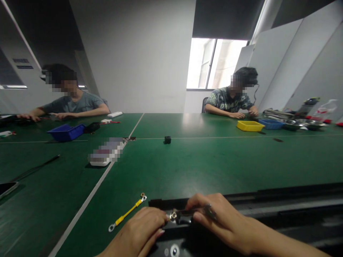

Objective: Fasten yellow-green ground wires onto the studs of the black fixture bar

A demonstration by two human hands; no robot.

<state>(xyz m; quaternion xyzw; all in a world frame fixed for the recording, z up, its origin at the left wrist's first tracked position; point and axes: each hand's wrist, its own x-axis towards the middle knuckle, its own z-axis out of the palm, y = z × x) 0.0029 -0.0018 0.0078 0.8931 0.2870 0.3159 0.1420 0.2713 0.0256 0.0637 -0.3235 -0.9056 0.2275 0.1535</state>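
Observation:
On a long black metal rail, a brass-coloured nut sits on a shiny round fitting. My right hand is closed around a metal wrench, its dark shank pointing left to the nut. From the other side, my left hand has its fingers pressed together against the fitting; whatever they pinch is hidden. A yellow cable with ring terminals lies on the green table just left of the rail. By its upper terminal lies a small brass nut.
Beyond the rail stand a small black cube and a white handheld device. Farther off are a blue bin, a yellow tray and a blue tray. Two people sit across the table. A black cable lies left.

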